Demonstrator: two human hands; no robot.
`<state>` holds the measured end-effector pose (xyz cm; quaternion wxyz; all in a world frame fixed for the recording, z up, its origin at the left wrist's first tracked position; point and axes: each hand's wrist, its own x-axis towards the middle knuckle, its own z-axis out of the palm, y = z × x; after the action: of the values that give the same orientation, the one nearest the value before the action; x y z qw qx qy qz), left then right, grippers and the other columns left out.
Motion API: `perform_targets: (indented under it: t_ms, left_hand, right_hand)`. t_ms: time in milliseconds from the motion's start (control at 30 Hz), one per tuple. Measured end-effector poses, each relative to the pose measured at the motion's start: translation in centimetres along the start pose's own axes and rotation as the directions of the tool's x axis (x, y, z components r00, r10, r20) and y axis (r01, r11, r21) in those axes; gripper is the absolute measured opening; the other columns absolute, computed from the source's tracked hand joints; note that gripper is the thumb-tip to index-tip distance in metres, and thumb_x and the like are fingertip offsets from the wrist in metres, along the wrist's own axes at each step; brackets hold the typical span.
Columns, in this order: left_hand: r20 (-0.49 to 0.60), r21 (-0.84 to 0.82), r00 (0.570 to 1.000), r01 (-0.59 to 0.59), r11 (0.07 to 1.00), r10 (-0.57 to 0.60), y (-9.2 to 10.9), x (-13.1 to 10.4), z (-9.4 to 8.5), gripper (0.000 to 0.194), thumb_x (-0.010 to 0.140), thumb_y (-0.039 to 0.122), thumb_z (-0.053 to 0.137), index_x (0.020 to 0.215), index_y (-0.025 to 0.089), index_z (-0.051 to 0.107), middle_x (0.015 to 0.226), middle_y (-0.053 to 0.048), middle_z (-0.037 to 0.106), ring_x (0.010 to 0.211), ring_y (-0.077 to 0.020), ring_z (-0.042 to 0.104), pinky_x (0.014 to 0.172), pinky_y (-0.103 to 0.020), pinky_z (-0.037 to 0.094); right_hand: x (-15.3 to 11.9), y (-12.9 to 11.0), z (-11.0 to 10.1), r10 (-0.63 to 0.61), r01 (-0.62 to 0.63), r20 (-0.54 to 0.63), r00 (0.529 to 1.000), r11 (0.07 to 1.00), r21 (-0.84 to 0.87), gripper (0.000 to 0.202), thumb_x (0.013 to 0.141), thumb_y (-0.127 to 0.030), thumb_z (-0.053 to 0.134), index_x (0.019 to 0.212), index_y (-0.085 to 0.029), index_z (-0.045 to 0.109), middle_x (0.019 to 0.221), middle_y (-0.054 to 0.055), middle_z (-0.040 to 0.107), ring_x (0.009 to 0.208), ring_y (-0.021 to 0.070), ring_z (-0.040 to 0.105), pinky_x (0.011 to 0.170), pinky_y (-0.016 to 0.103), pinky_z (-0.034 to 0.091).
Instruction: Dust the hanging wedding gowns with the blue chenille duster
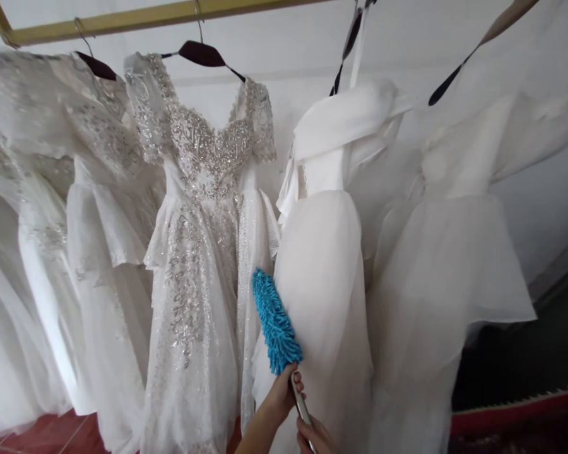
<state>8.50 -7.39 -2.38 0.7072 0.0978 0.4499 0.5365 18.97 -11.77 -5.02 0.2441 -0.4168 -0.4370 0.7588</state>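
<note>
A duster with a shaggy blue head and a slim metallic handle slants up from the bottom of the view. My left hand grips it just under the blue head. Lower on the handle, my right hand is closed around it, partly cut off by the frame's bottom edge. Behind the duster hang a plain white off-shoulder gown and, to its left, a white gown with silver beading. The duster head overlaps the border between them; whether it touches the cloth I cannot tell.
More white gowns hang on the left, and a one-sleeved white gown hangs on the right. A gold rail runs along the top, with dark hangers on it. Red tiled floor shows at lower left.
</note>
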Motion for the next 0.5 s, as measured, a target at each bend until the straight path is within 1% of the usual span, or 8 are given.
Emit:
perform_targets:
  t_ms: [100,167,233,333,400,500]
  left_hand:
    - [0.018,0.01,1.0,-0.02,1.0,0.02,0.5,-0.7,0.5,0.042,0.073,0.044,0.067,0.057,0.021,0.035,0.049,0.009,0.03,0.044,-0.0078,0.031,0.057,-0.025,0.031]
    - [0.07,0.031,0.997,-0.036,0.999,0.034,1.3,-1.4,1.3,0.044,0.072,0.047,0.066,0.056,0.022,0.034,0.048,0.009,0.028,0.045,-0.0075,0.028,0.057,-0.025,0.032]
    - [0.141,0.057,0.988,-0.076,0.995,0.067,2.3,-2.2,2.4,0.046,0.07,0.051,0.066,0.055,0.022,0.033,0.048,0.009,0.027,0.045,-0.0074,0.027,0.058,-0.025,0.033]
    - [0.256,0.1,0.957,-0.168,0.981,0.137,4.2,-3.6,4.5,0.048,0.068,0.057,0.064,0.055,0.023,0.034,0.047,0.009,0.027,0.045,-0.0077,0.028,0.059,-0.026,0.036]
    - [0.329,0.135,0.929,-0.225,0.965,0.171,5.6,-4.4,6.2,0.048,0.068,0.06,0.063,0.056,0.023,0.035,0.047,0.008,0.03,0.046,-0.008,0.03,0.06,-0.027,0.037]
    - [0.401,0.154,0.887,-0.313,0.937,0.23,7.5,-5.3,9.1,0.046,0.068,0.06,0.062,0.057,0.022,0.037,0.048,0.006,0.034,0.048,-0.0087,0.032,0.061,-0.028,0.037]
  right_hand:
    - [-0.4,-0.8,0.2,-0.023,0.023,-0.006,1.0,0.999,-0.028,0.068,0.04,-0.088,0.059,0.058,-0.025,0.04,0.03,-0.014,0.03,0.028,0.0039,0.024,0.033,0.018,0.018]
    - [-1.0,-1.7,0.2,-0.054,0.054,0.022,0.998,0.998,-0.03,0.067,0.043,-0.088,0.059,0.06,-0.024,0.043,0.031,-0.013,0.031,0.029,0.0043,0.024,0.033,0.018,0.019]
    - [-1.9,-3.0,0.1,-0.082,0.083,0.043,0.996,0.996,-0.028,0.064,0.05,-0.086,0.06,0.062,-0.024,0.045,0.033,-0.013,0.033,0.03,0.0046,0.025,0.033,0.018,0.02]
    - [-3.3,-5.2,-0.1,-0.115,0.118,0.045,0.992,0.992,-0.048,0.061,0.058,-0.082,0.06,0.07,-0.023,0.049,0.037,-0.012,0.037,0.029,0.0045,0.027,0.031,0.018,0.022]
    - [-4.0,-6.9,-0.4,-0.14,0.141,0.023,0.99,0.988,-0.061,0.06,0.061,-0.081,0.059,0.075,-0.024,0.05,0.039,-0.012,0.041,0.027,0.0045,0.026,0.028,0.018,0.02]
    - [-4.6,-9.3,-0.8,-0.244,0.241,-0.032,0.969,0.968,-0.072,0.054,0.067,-0.075,0.061,0.073,-0.023,0.051,0.041,-0.011,0.042,0.027,0.0043,0.028,0.027,0.017,0.021]
